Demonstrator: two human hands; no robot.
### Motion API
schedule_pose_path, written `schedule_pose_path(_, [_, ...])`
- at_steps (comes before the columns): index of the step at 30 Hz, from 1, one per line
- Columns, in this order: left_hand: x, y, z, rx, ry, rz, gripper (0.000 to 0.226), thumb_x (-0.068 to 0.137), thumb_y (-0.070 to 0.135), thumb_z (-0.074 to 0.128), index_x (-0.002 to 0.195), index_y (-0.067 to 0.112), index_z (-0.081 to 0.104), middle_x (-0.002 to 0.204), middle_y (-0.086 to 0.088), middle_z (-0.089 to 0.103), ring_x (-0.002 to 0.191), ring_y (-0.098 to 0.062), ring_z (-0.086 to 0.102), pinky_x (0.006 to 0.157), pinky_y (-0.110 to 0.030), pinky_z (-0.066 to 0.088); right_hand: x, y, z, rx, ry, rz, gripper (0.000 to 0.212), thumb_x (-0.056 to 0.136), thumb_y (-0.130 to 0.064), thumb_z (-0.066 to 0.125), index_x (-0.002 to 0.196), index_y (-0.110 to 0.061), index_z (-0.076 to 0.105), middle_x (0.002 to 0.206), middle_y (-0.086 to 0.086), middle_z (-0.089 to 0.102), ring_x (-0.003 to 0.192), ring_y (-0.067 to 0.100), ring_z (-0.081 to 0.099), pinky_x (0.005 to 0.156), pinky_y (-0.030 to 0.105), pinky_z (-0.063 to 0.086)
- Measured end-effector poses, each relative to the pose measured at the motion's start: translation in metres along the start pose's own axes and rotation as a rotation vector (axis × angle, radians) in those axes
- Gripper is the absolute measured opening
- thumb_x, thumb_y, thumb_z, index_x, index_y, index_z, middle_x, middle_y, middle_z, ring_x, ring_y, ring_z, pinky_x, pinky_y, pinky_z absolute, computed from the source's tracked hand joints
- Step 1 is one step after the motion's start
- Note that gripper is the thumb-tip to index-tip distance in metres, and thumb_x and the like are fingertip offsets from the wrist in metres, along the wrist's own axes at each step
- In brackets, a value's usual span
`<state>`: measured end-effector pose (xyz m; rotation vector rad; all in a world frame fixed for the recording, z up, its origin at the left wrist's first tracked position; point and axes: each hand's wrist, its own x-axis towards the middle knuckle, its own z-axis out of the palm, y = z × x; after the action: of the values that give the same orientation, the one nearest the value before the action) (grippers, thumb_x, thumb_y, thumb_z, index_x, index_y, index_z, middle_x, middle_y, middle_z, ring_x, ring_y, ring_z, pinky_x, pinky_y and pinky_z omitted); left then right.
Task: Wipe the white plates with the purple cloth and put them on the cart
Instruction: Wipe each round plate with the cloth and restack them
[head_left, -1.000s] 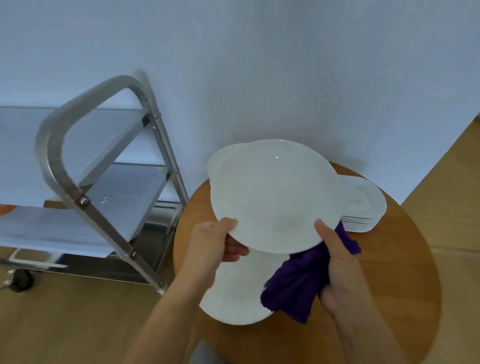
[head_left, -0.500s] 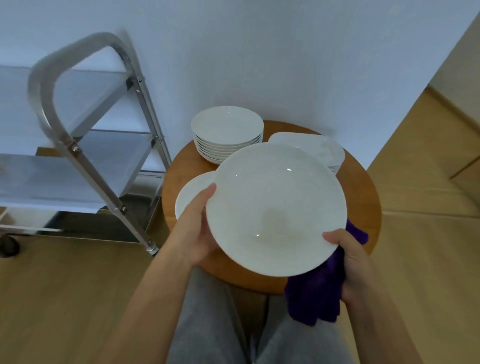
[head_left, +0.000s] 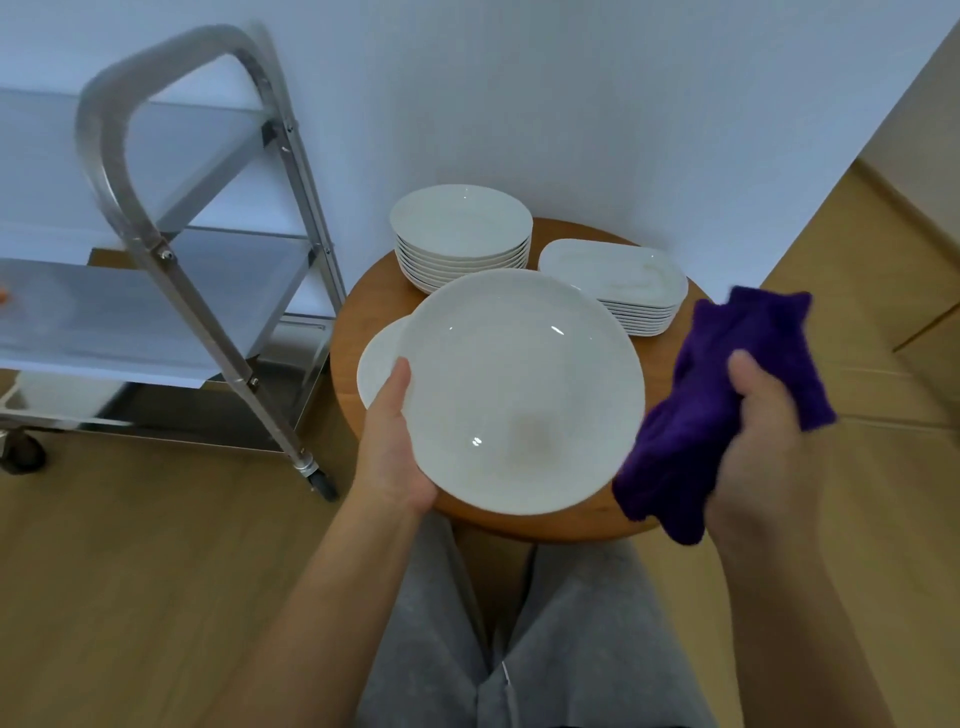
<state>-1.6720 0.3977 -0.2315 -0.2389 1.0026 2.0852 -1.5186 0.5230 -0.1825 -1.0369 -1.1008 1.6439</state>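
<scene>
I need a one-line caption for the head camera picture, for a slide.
Left hand holds a white plate above the round wooden table; right hand grips the purple cloth beside it.

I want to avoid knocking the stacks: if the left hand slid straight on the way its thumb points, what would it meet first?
Probably the round plate stack, past the held plate that the left hand grips; depth is unclear.

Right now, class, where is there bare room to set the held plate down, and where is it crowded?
Free: the cart shelves at left. Crowded: the round table, with the bowl stack, the rectangular dish stack and a plate under the held plate.
</scene>
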Motion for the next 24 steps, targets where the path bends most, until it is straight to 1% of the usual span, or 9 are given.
schedule_pose_path(2, [-0.002,-0.001,0.003,0.002,-0.007,0.006,0.043,0.092,0.041,0.049,0.133,0.027,0.047,0.114,-0.005,0.067,0.104,-0.031,0.063,0.084,-0.048,0.053,0.0,0.006,0.014,-0.303,-0.158,-0.142,0.027,0.091,-0.033,0.057,0.118,-0.032,0.052,0.101,-0.014,0.06,0.092,0.006,0.058,0.078,0.017,0.047])
schedule_pose_path(3, [-0.003,-0.001,0.006,0.008,-0.008,0.013,0.041,0.092,0.041,0.048,0.131,0.027,0.047,0.11,-0.004,0.068,0.1,-0.029,0.064,0.078,-0.044,0.056,0.002,0.011,0.021,-0.53,-0.26,-0.269,0.034,0.093,-0.039,0.052,0.126,-0.035,0.047,0.12,-0.015,0.054,0.108,0.006,0.052,0.094,0.017,0.042])
schedule_pose_path(4, [-0.005,-0.001,0.008,0.011,-0.011,0.018,0.039,0.092,0.041,0.048,0.129,0.028,0.048,0.106,-0.003,0.069,0.095,-0.026,0.065,0.07,-0.04,0.058,0.006,0.019,0.026,-0.825,-0.377,-0.411,0.047,0.092,-0.048,0.043,0.136,-0.034,0.038,0.139,-0.015,0.041,0.128,0.006,0.037,0.112,0.023,0.023])
schedule_pose_path(6, [-0.008,-0.003,0.011,0.005,-0.022,0.023,0.036,0.092,0.042,0.048,0.126,0.029,0.05,0.1,0.0,0.071,0.088,-0.023,0.068,0.064,-0.036,0.058,0.018,0.034,0.031,-1.408,-0.526,-0.593,0.071,0.088,-0.063,0.02,0.15,-0.028,0.015,0.158,-0.008,0.01,0.144,0.009,0.002,0.113,0.034,-0.011])
schedule_pose_path(8, [-0.01,-0.005,0.012,0.013,-0.009,0.038,0.038,0.092,0.043,0.048,0.127,0.03,0.05,0.102,0.0,0.07,0.09,-0.023,0.068,0.068,-0.037,0.058,0.027,0.044,0.031,-1.685,-0.54,-0.597,0.076,0.09,-0.067,0.013,0.151,-0.023,-0.002,0.159,-0.003,-0.004,0.145,0.013,-0.009,0.112,0.039,-0.017])
schedule_pose_path(12, [-0.01,-0.004,0.012,0.008,0.021,0.066,0.038,0.092,0.045,0.047,0.127,0.031,0.05,0.104,0.0,0.07,0.094,-0.024,0.066,0.07,-0.036,0.057,0.008,0.054,0.024,-1.655,-0.564,-0.457,0.071,0.094,-0.058,0.012,0.151,-0.019,-0.004,0.159,-0.003,-0.003,0.145,0.011,-0.008,0.116,0.036,-0.013])
schedule_pose_path(16, [-0.01,-0.01,0.016,-0.039,-0.005,0.028,0.025,0.093,0.045,0.044,0.11,0.031,0.057,0.094,-0.001,0.072,0.089,-0.024,0.066,0.07,-0.036,0.056,-0.017,0.058,0.019,-1.429,-0.637,-0.305,0.062,0.098,-0.051,0.023,0.151,-0.024,0.005,0.159,-0.008,0.004,0.144,0.006,0.0,0.115,0.028,-0.008])
schedule_pose_path(19, [-0.013,-0.017,0.019,-0.09,-0.052,-0.037,0.025,0.094,0.043,0.045,0.102,0.023,0.058,0.079,-0.005,0.074,0.079,-0.025,0.068,0.067,-0.036,0.058,-0.032,0.053,0.022,-1.202,-0.847,-0.209,0.058,0.099,-0.044,0.032,0.15,-0.032,0.008,0.157,-0.017,0.001,0.139,-0.004,-0.004,0.111,0.021,-0.003])
schedule_pose_path(24, [-0.02,-0.022,0.021,-0.001,0.013,-0.02,0.024,0.089,0.039,0.054,0.091,0.016,0.062,0.07,-0.003,0.073,0.077,-0.021,0.067,0.063,-0.034,0.054,-0.028,0.061,0.045,-1.206,-1.093,-0.307,0.056,0.101,-0.033,0.026,0.15,-0.032,-0.001,0.157,-0.016,-0.01,0.132,-0.009,-0.019,0.111,0.022,-0.015])
